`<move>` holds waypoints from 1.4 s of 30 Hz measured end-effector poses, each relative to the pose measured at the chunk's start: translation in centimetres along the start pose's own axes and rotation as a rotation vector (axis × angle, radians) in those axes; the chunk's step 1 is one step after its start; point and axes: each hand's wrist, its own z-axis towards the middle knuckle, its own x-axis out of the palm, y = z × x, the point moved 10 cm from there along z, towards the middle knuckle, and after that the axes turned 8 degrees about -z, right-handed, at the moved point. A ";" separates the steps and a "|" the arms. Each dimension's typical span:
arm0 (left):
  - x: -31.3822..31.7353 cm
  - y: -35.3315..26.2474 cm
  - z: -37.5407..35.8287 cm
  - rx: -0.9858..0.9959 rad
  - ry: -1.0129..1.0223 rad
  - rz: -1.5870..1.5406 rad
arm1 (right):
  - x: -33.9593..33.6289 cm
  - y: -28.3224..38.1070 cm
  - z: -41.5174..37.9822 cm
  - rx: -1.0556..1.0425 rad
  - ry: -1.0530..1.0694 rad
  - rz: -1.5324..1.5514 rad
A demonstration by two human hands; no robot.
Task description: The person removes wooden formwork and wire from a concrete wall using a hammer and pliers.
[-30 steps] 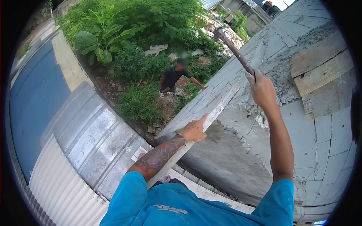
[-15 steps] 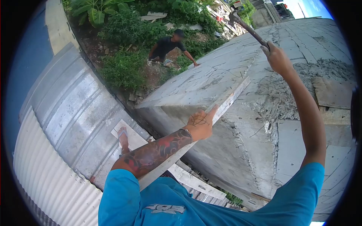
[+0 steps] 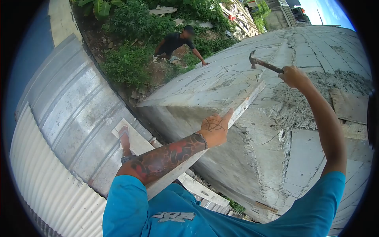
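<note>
My left hand [image 3: 215, 130] is wrapped round a long wooden board [image 3: 246, 100], its index finger laid along the wood. The board slants from under my left arm up toward the concrete wall's corner. In my right hand [image 3: 295, 77] is a claw hammer [image 3: 265, 64], gripped by its dark handle. The hammer's head hangs just above the board's far end, apart from it. Behind the board stands the grey block wall [image 3: 237, 59], with rough wet-looking mortar [image 3: 300, 98] smeared near its corner.
A co-worker [image 3: 173, 43] in dark clothes bends among the plants, one hand on the wall. At left lie a metal roof [image 3: 75, 102] and white corrugated sheeting [image 3: 51, 170]. My foot [image 3: 124, 138] rests on a plank there. A narrow gap separates roof and wall.
My right hand has swung the hammer down from high up toward the board's far end. The left hand keeps its hold on the board, and the view has shifted slightly.
</note>
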 end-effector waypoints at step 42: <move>-1.2 -0.2 0.8 0.029 -0.038 0.028 | 0.3 -0.6 0.6 0.116 0.121 0.047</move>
